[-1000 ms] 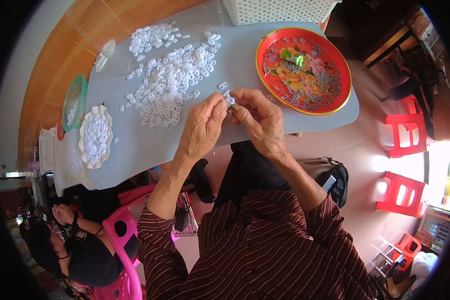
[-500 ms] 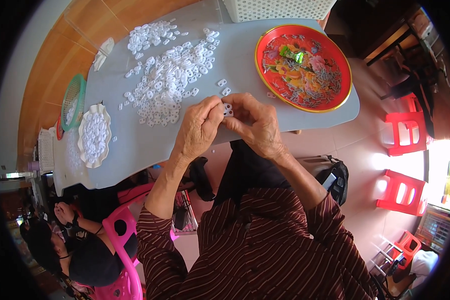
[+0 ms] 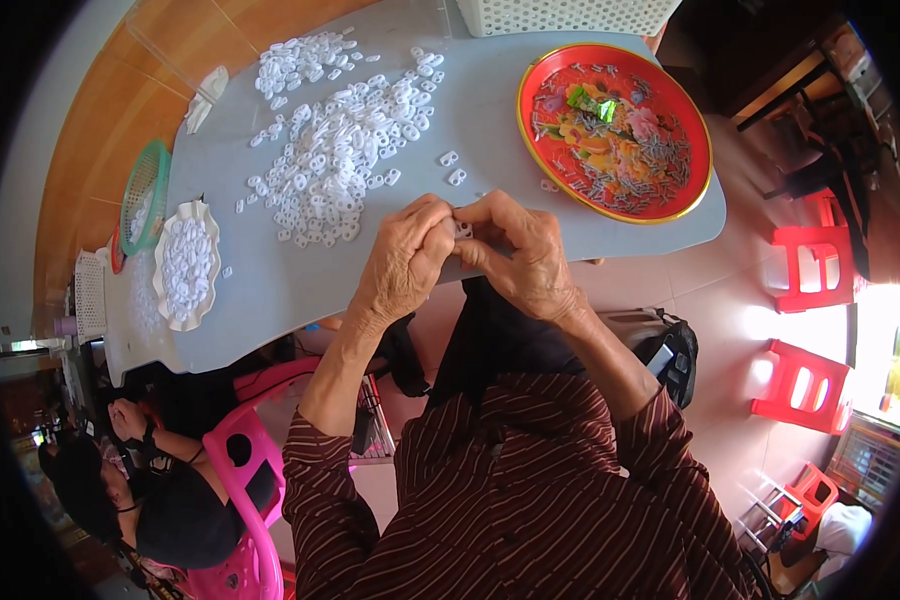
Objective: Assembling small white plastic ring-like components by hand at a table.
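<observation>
My two hands meet over the near edge of the grey table. A small white plastic piece with holes (image 3: 463,230) is pinched between the thumb and forefinger of my right hand (image 3: 523,252). Pressed up against its other side is my left hand (image 3: 407,257), with fingers curled closed; whatever they grip is hidden. Beyond my hands lies a large loose heap of similar white two-hole pieces (image 3: 335,160). Two loose white pieces (image 3: 456,177) lie just ahead of my fingers. To the right, a round red floral tray (image 3: 542,163) with a gold rim contains many small grey metal screws or pins and a green wrapper (image 3: 592,104).
A scalloped white dish (image 3: 177,318) of white pieces and a green basket (image 3: 154,160) stand at the left. A white perforated basket (image 3: 570,17) is at the far edge. Someone sits by a pink chair (image 3: 240,450) lower left; red stools (image 3: 815,268) stand right.
My hands stay together at the same place, and the white piece is now more covered by my fingers. The view has shifted slightly.
</observation>
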Demonstrator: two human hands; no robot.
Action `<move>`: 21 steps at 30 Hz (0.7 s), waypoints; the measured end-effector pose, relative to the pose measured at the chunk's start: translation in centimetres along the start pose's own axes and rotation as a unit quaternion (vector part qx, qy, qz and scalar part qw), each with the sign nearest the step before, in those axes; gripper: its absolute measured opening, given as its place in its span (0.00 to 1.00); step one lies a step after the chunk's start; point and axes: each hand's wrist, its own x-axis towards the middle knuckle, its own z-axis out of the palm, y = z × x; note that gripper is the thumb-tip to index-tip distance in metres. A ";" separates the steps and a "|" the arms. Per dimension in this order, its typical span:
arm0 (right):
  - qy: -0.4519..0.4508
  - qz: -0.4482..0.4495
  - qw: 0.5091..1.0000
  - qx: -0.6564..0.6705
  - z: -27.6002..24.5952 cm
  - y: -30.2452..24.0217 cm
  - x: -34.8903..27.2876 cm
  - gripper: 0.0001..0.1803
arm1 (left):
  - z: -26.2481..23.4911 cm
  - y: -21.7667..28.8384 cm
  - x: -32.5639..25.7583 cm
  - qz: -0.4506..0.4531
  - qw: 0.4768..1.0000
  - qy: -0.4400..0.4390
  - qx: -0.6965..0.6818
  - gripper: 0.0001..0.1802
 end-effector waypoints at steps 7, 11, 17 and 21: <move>0.003 0.004 1.000 0.016 0.0 -0.4 -0.3 0.10 | 0.0 -0.3 -0.1 -0.020 0.999 -0.011 -0.044 0.08; -0.013 0.007 1.000 0.001 0.3 -0.2 -0.1 0.11 | -0.6 -0.1 -0.5 -0.027 0.999 -0.009 -0.017 0.09; -0.020 0.085 0.991 0.099 -0.7 -1.6 1.2 0.09 | -0.1 -0.1 -1.8 -0.016 0.997 0.065 -0.048 0.16; 0.072 0.000 0.997 -0.014 -4.8 -3.1 8.5 0.10 | 0.0 0.2 -1.7 -0.038 0.994 0.044 -0.092 0.18</move>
